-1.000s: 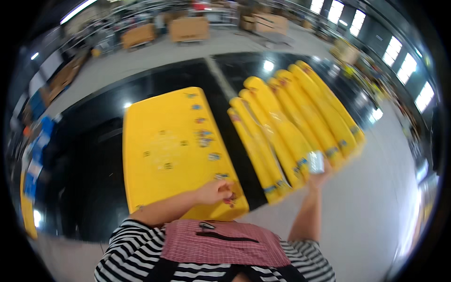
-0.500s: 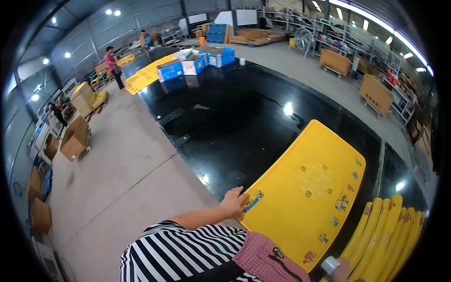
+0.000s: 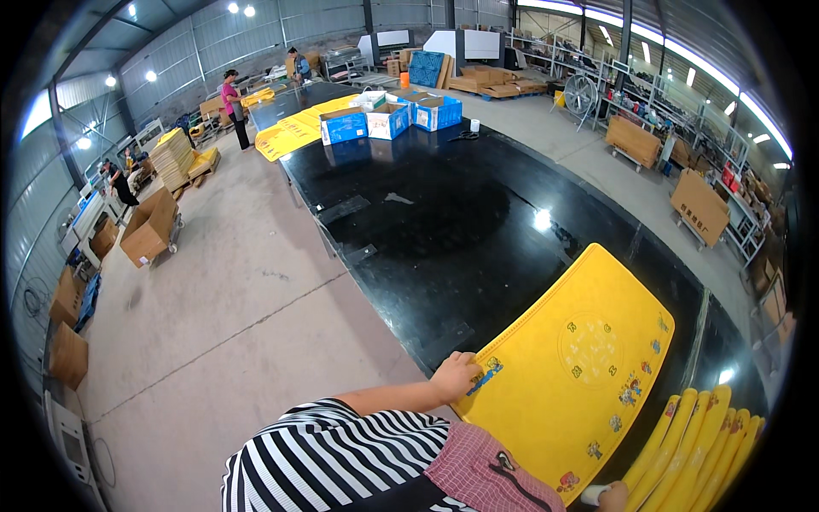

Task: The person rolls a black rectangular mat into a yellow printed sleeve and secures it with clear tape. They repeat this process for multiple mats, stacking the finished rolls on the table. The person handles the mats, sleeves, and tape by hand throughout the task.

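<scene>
A large yellow mat (image 3: 546, 358) with small coloured cartoon prints and a round pattern lies flat on the black table (image 3: 426, 230), right in front of me. My left hand (image 3: 456, 376) is at its left edge, beside a blue print, its fingers bent and closed over the edge. Low at the mat's near right corner, my right hand (image 3: 614, 497) is closed around a small whitish roll-shaped thing (image 3: 594, 493). That hand is partly cut off by the picture's edge. Several rolled yellow mats (image 3: 691, 439) lie side by side just to its right.
Blue and white open boxes (image 3: 388, 120) and more yellow mats (image 3: 294, 130) occupy the table's far end, near a white cup-like thing (image 3: 474, 125). A person in pink (image 3: 231, 107) stands beyond. Cartons on trolleys stand left (image 3: 151, 229) and right (image 3: 701, 207); a fan (image 3: 581, 96) stands farther back.
My view has shifted, so the scene sits lower and farther right. The fingers of my left hand, more spread before, are now drawn together at the mat's edge. My right hand stays near the corner.
</scene>
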`<state>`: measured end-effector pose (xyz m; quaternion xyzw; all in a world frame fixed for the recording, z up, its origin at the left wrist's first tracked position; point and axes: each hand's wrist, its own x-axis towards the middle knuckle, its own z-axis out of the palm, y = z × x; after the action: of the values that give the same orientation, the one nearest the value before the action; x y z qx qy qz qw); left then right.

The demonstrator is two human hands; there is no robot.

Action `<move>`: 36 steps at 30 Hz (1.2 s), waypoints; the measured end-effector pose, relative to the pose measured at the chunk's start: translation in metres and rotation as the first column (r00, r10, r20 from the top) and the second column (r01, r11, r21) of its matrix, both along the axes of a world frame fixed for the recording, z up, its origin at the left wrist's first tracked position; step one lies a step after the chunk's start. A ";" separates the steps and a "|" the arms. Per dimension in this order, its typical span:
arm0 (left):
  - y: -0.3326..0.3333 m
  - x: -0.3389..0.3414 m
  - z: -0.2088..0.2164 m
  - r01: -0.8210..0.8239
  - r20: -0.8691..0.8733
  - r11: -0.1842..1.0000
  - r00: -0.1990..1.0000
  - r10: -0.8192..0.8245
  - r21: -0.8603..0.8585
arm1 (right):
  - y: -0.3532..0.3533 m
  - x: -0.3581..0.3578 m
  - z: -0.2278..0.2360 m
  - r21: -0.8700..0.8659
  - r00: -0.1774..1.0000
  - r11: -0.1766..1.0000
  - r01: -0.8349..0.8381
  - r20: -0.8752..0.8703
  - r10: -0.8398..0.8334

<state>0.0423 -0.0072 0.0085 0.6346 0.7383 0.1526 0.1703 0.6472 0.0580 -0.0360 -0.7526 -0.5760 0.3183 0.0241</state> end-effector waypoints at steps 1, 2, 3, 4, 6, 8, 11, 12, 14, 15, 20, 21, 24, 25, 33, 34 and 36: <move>0.000 0.001 -0.002 -0.012 0.044 1.000 0.999 0.011 0.018 | -0.001 -0.001 -0.001 0.017 1.000 1.000 0.004 0.007 -0.004; 0.000 0.002 -0.005 -0.024 0.087 0.999 0.996 0.021 0.035 | 0.000 -0.001 0.000 0.035 1.000 0.999 0.015 0.011 -0.015; 0.000 0.003 -0.005 -0.038 0.130 0.998 0.991 0.031 0.050 | -0.002 -0.001 -0.001 0.044 1.000 0.999 0.018 0.010 -0.019; 0.000 0.004 -0.003 -0.075 0.175 0.996 0.982 0.065 0.046 | -0.002 -0.002 -0.001 0.055 1.000 0.998 0.023 0.010 -0.023; 0.001 0.007 0.003 -0.146 0.261 0.989 0.956 0.132 0.035 | -0.004 -0.001 -0.001 0.078 0.999 0.996 0.033 0.007 -0.033; 0.000 0.005 0.014 -0.249 0.365 0.958 0.887 0.284 -0.141 | -0.007 -0.001 0.000 0.100 0.999 0.994 0.040 -0.001 -0.040; -0.005 -0.002 0.010 -0.304 0.511 0.924 0.770 0.382 -0.234 | -0.015 -0.004 0.007 0.200 0.999 0.978 0.053 -0.021 -0.049; -0.008 -0.005 0.007 -0.311 0.561 0.921 0.730 0.390 -0.236 | -0.017 -0.009 0.010 0.258 0.998 0.964 0.059 -0.029 -0.053; -0.015 -0.006 0.010 -0.283 0.647 0.907 0.636 0.421 -0.313 | -0.027 -0.037 0.033 0.354 1.000 0.935 0.015 -0.007 -0.014; -0.020 -0.007 0.011 -0.270 0.680 0.896 0.583 0.444 -0.353 | -0.038 -0.089 0.081 0.373 1.000 0.928 -0.017 0.007 0.015; -0.018 0.003 -0.010 -0.173 0.885 0.964 0.390 0.255 -0.201 | -0.057 -0.121 0.038 0.262 0.986 0.960 -0.098 -0.105 0.130; -0.019 0.008 -0.010 -0.118 0.877 0.979 0.436 0.202 -0.167 | -0.059 -0.115 0.004 0.336 0.911 0.941 -0.030 -0.378 0.164; -0.038 -0.005 -0.029 -0.183 0.607 0.979 0.768 0.202 -0.093 | -0.073 -0.148 0.010 0.376 0.964 0.888 -0.264 0.136 0.229; -0.038 -0.005 -0.013 -0.206 0.566 0.959 0.775 0.282 -0.195 | -0.080 -0.146 -0.010 0.459 0.972 0.857 -0.233 0.141 0.188; -0.033 -0.009 -0.054 -0.212 0.837 0.974 0.519 0.176 -0.074 | -0.082 -0.141 -0.010 0.503 0.994 0.862 -0.060 0.110 0.005; -0.034 -0.011 -0.053 -0.199 0.853 0.977 0.495 0.168 -0.077 | -0.082 -0.144 -0.005 0.497 0.996 0.867 -0.030 0.089 -0.017; -0.033 -0.013 -0.052 -0.179 0.851 0.981 0.502 0.154 -0.072 | -0.080 -0.148 0.006 0.484 0.998 0.875 0.021 0.048 -0.050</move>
<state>0.0297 -0.0405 -0.0438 0.4064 0.6154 0.4688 0.4861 0.4989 -0.0215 -0.0303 -0.7423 -0.6238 0.1415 0.1999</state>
